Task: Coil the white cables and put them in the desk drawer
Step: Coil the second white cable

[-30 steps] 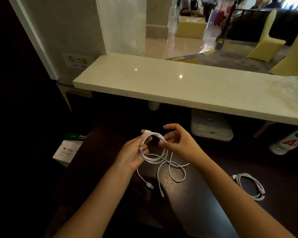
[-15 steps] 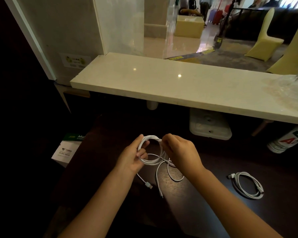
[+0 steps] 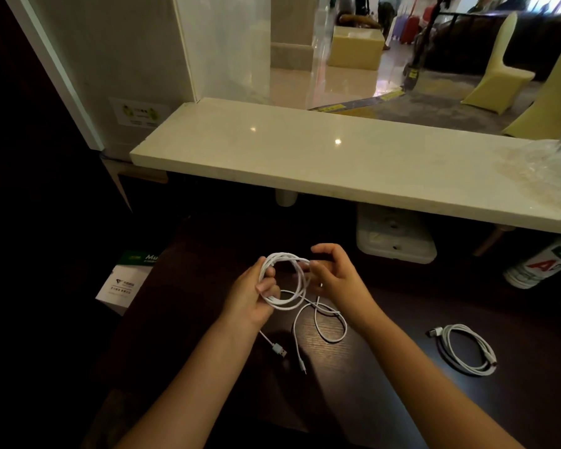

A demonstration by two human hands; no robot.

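Observation:
Above the dark wooden desk (image 3: pixel 386 400), my left hand (image 3: pixel 251 298) grips a partly wound coil of white cable (image 3: pixel 292 280). My right hand (image 3: pixel 334 277) pinches the coil's right side with curled fingers. Loose loops of that cable hang down to the desk, ending in a USB plug (image 3: pixel 279 349) and a thin plug (image 3: pixel 302 366). A second white cable (image 3: pixel 467 348), fully coiled, lies on the desk to the right. No drawer is visible.
A pale stone counter (image 3: pixel 337 166) overhangs the desk's far side. A white box (image 3: pixel 123 283) sits at the desk's left edge, a white power strip (image 3: pixel 395 234) lies under the counter, and a white canister (image 3: pixel 541 264) lies at right. Crumpled clear plastic (image 3: pixel 544 163) rests on the counter.
My right hand has carried the cable round the coil, adding a loop. The coil is fuller and the loose length on the desk is shorter.

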